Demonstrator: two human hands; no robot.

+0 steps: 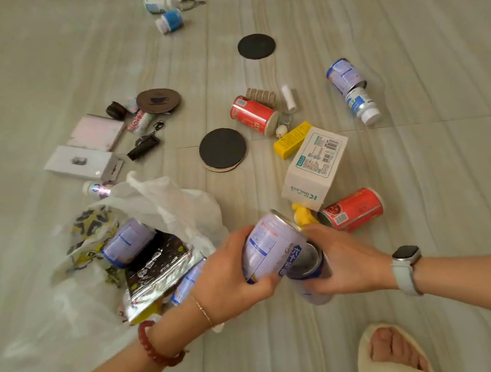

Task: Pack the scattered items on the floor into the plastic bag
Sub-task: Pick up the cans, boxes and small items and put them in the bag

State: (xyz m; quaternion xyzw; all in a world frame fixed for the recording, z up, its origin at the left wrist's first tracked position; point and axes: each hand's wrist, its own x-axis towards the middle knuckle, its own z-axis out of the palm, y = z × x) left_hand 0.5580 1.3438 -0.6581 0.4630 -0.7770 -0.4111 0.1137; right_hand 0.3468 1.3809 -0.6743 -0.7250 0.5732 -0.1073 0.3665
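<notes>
Transfer step: the left hand (233, 274) is gripping a pale can (265, 249), the right hand (346, 261) a dark-ended can (307, 266) — both grips closed. Next move — lowering them into the plastic bag (160, 204), likely one by one.

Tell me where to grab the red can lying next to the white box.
Wrap fingers round the middle of the red can from above. It lies on its side, its round body exposed on top, while the white box crowds its left end.
</notes>
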